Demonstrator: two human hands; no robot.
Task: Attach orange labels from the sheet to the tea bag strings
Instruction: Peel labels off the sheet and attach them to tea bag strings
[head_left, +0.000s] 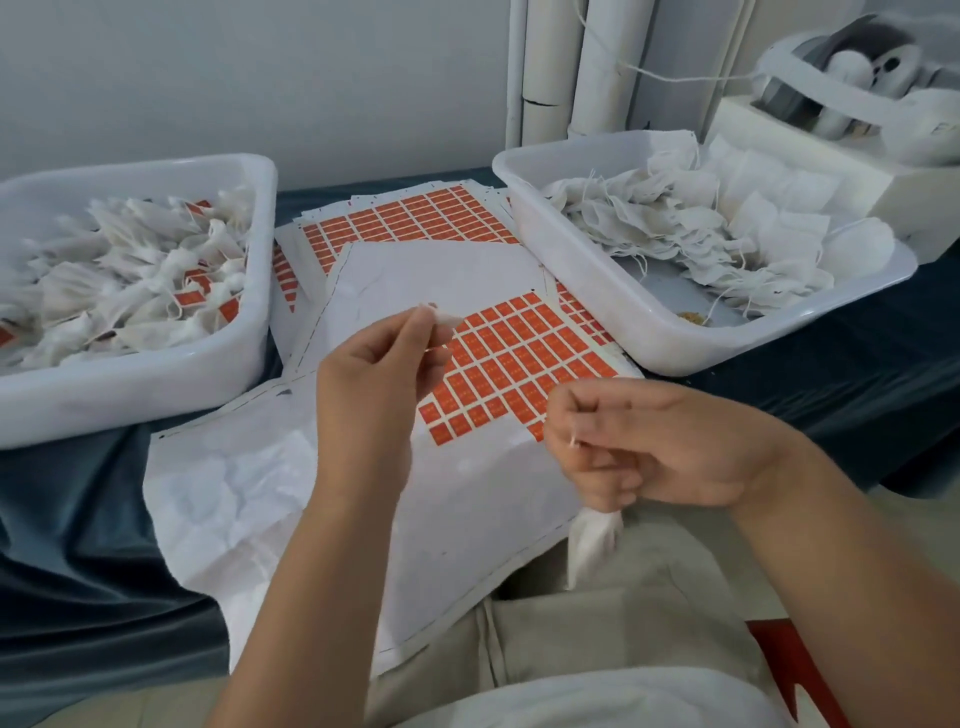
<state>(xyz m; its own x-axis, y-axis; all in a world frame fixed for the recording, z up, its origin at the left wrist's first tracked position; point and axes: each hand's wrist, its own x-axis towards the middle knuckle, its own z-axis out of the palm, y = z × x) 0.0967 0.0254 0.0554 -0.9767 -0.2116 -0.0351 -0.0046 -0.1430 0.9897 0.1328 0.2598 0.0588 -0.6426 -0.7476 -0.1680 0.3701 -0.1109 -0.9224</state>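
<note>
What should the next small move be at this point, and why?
Probably lower the left hand to the label sheet and peel off one orange label. The right hand grips a tea bag that shows no orange label, and the left hand pinches only a small white piece, too blurred to identify.

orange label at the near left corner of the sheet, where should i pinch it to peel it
Probably its lower-left corner, coming from the near side: that orange label ends the stepped row, so its left and near edges border bare backing.
</note>
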